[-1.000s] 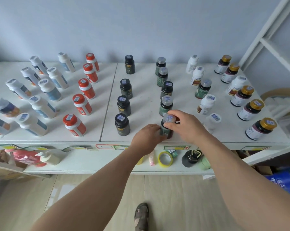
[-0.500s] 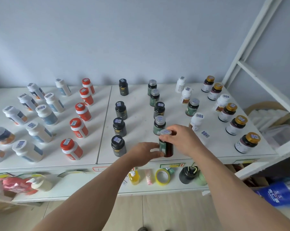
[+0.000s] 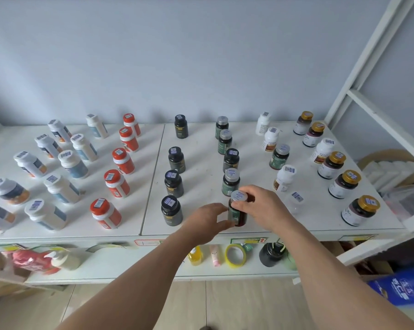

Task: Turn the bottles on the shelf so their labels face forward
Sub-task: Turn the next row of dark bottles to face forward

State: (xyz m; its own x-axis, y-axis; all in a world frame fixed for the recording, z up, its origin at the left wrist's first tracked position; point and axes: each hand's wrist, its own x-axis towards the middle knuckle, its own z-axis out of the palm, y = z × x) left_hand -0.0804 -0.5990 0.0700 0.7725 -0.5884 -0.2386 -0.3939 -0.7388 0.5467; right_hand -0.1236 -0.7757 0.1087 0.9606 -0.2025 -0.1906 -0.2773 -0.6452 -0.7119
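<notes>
Bottle in hand: a dark brown plastic bottle with a silver cap and green label stands upright near the front edge of the white shelf top, at the front of the middle column of green-labelled bottles.
Right hand: the right hand comes in from the right and pinches the cap, thumb at the front and fingers curled over the cap's right and far side.
Left hand: the left hand grips the lower body of the same bottle from the left, thumb and fingers curled round its side.
Nearest neighbours: a green bottle with a silver cap stands just behind the held bottle; a black bottle with a black cap stands to its left, near the front edge; a clear, almost see-through bottle stands to its right.
Left half of the shelf top: white bottles with orange labels and red caps run in a column toward the back edge, with white bottles bearing blue labels further left.
Right edge: dark bottles with gold caps form a column from front to back.
Caps: most carry a small barcode sticker.
Lower shelf: a roll of yellow tape, a small yellow bottle and a black round container sit below the front edge.
</notes>
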